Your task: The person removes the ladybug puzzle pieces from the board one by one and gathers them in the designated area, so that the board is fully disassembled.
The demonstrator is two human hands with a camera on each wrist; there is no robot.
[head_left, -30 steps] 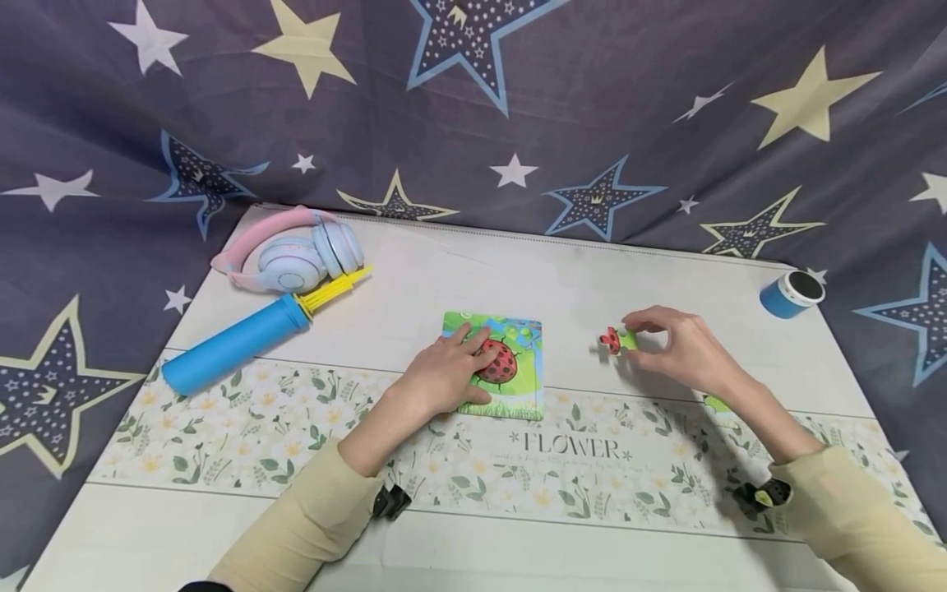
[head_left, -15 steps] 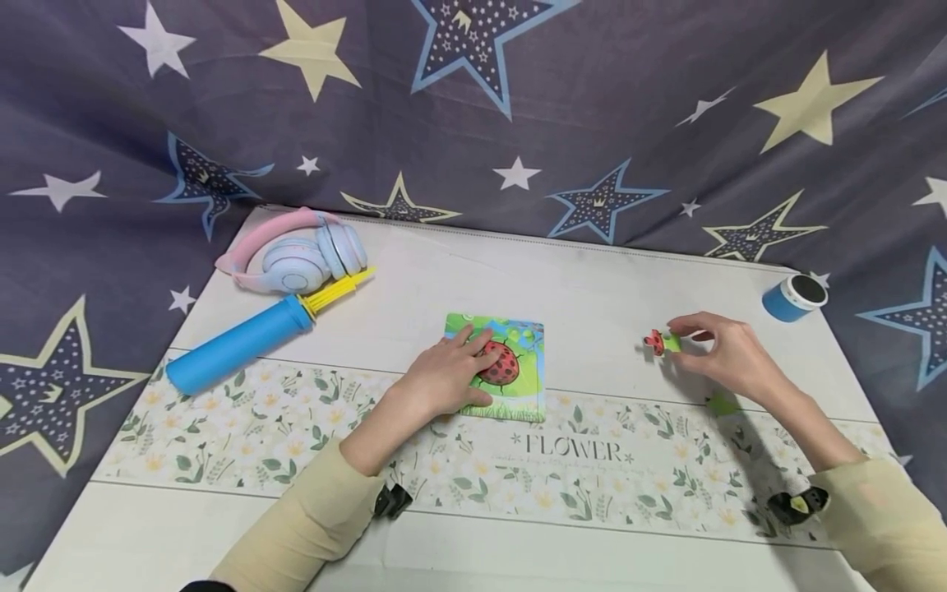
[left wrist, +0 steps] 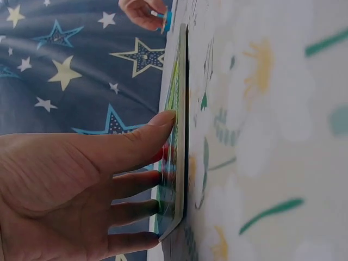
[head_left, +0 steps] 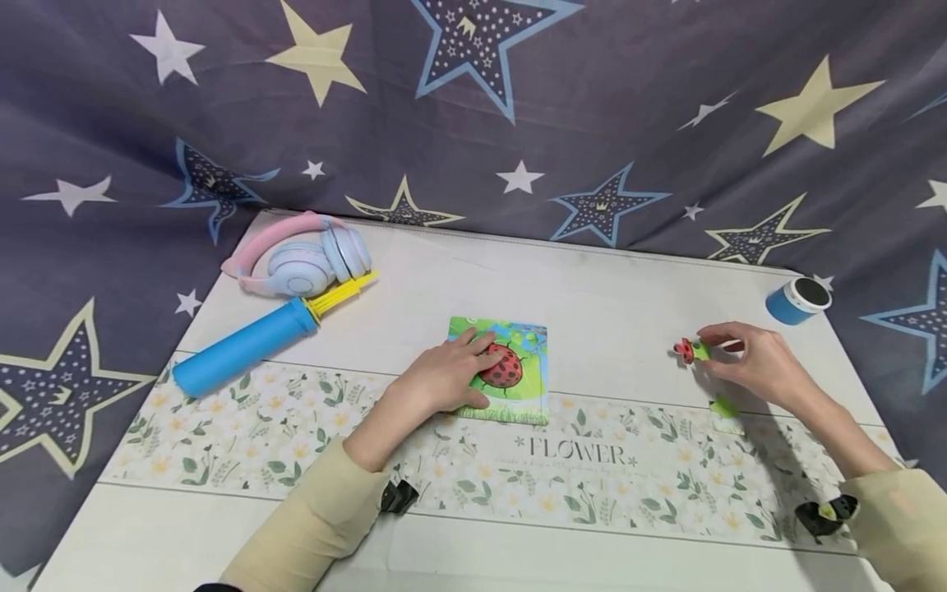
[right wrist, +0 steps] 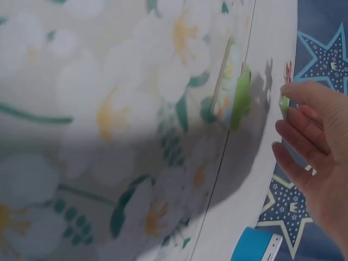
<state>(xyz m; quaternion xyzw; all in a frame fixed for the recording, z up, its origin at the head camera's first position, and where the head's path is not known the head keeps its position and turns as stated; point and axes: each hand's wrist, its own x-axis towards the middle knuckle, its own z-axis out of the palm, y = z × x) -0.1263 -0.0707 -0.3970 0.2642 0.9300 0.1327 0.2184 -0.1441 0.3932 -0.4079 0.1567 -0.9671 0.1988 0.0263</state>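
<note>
A flat ladybug puzzle [head_left: 527, 386] with a green and blue picture lies on the table at the centre. My left hand [head_left: 444, 378] rests on its left part, fingers spread over the picture; in the left wrist view the thumb touches the near edge of the board [left wrist: 181, 130]. To the right, my right hand [head_left: 762, 366] pinches a small red and green puzzle piece [head_left: 690, 351] between thumb and fingertips, raised over the table. Below that hand a second, green and white puzzle piece [head_left: 725, 409] lies on the table, also visible in the right wrist view.
Pink and blue headphones [head_left: 299, 259] and a blue hand pump [head_left: 244, 347] with a yellow nozzle lie at the back left. A blue and white cylinder [head_left: 797, 301] stands at the back right. A dark star-printed curtain [head_left: 459, 140] hangs behind the table [head_left: 444, 275].
My right hand has moved to the right, away from the ladybug puzzle, carrying the red and green puzzle piece. The left hand has stayed on the puzzle.
</note>
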